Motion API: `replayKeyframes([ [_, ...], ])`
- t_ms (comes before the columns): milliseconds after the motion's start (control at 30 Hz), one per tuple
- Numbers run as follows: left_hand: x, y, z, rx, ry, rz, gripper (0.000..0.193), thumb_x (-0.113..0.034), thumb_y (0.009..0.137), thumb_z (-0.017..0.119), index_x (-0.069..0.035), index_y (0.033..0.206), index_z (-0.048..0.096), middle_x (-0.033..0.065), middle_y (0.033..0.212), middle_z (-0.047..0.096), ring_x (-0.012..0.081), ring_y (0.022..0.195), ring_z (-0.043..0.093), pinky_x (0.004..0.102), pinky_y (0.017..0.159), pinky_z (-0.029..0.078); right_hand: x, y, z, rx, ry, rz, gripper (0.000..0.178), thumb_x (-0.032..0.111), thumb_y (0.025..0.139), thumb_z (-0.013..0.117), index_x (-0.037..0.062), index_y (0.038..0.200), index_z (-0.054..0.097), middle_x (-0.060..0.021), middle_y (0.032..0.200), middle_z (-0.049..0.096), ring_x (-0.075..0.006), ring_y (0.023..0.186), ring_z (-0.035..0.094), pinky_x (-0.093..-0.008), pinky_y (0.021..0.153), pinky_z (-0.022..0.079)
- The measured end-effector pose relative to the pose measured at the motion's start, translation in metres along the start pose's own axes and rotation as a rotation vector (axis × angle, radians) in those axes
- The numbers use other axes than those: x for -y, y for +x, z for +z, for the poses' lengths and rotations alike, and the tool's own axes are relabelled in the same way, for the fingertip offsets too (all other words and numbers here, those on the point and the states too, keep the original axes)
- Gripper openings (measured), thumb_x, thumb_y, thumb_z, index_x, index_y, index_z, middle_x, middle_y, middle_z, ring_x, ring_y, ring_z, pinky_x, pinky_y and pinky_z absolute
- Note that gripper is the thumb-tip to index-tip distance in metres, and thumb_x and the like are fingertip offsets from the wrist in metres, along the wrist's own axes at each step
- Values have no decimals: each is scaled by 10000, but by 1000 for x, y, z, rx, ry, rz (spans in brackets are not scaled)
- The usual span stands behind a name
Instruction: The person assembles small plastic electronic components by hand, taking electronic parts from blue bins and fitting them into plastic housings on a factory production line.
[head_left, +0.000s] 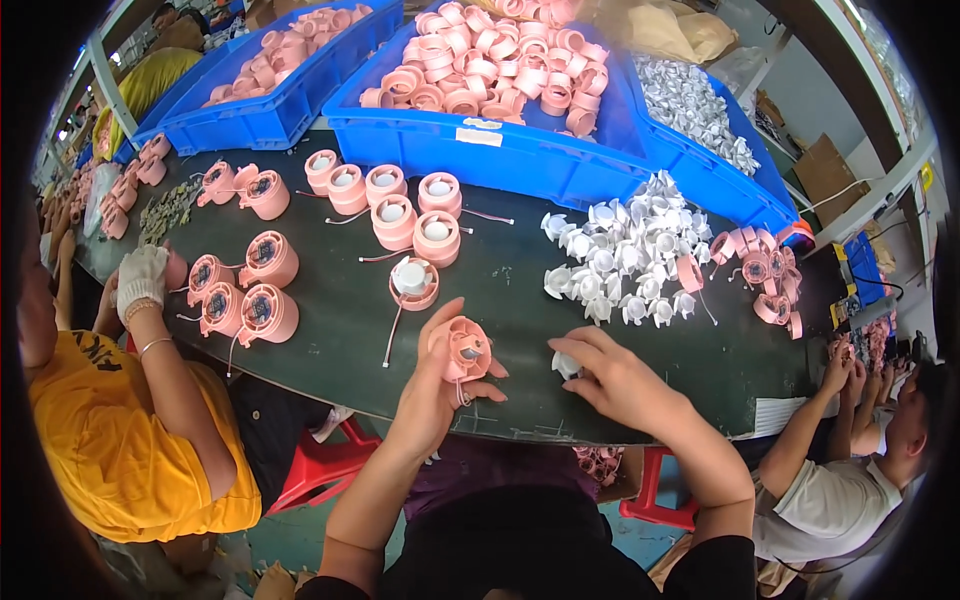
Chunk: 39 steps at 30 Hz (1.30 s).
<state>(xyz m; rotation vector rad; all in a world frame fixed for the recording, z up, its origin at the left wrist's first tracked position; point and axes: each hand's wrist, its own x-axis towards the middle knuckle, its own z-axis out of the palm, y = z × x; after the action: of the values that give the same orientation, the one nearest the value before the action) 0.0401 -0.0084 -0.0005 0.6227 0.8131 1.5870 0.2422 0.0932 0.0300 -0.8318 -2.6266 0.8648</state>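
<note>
My left hand [425, 385] is closed around a round pink plastic housing [464, 345], its open side tipped toward me. Metal and dark parts show inside it, and a thin wire hangs by my fingers. Just above the table, my right hand [622, 385] pinches a small white finned plastic piece [566, 364]. Beyond my left hand, a pink housing with a white disc [411, 278] trails a wire on the dark green table [500, 290]. Several more white-topped housings [393, 218] stand behind it. A heap of white finned pieces [625, 250] lies beyond my right hand.
Blue bins [480, 148] of pink rings and white pieces line the back. Pink housings with dark centres [268, 312] stand at left, beside a co-worker's gloved hand [143, 278]. More pink parts [765, 265] are piled at right, near another person [840, 490]. Red stools [325, 465] stand below.
</note>
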Motion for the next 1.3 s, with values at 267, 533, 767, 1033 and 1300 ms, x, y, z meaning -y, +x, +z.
replayKeyframes([
  [267,22,-12,-2,118,296,92,502,-438,954,314,-24,1235,267,111,1018,497,178,863,556,289,731,459,31,9,11,-111,536,-73,446,26,711,741,58,1132,598,-81,1106,506,-99,810,533,-187,553,456],
  [533,22,-22,11,52,273,153,404,-250,962,353,-29,1266,201,115,1078,459,148,967,492,285,858,403,35,4,29,-47,1140,-19,500,-11,783,626,-12,1253,454,-185,1251,472,-241,1050,550,-326,723,574],
  [767,17,-22,17,79,446,166,410,-261,943,418,-18,1221,240,155,984,522,213,812,568,320,735,454,22,2,32,-100,990,-39,466,-77,741,666,-18,1183,530,-125,1169,559,-141,958,557,-203,625,501],
  [1033,8,-22,25,49,709,214,421,-285,913,469,-5,1174,293,204,987,547,337,860,600,391,733,474,18,-1,32,-76,1112,-50,476,-116,734,650,-32,1178,502,-182,1158,549,-169,923,585,-230,599,544],
  [1300,5,-20,24,136,729,141,394,-269,925,430,-13,1181,277,193,939,559,339,802,602,389,720,469,16,3,30,-77,1113,-131,390,-64,712,693,-5,1075,562,-204,1174,524,-214,933,604,-284,657,572],
])
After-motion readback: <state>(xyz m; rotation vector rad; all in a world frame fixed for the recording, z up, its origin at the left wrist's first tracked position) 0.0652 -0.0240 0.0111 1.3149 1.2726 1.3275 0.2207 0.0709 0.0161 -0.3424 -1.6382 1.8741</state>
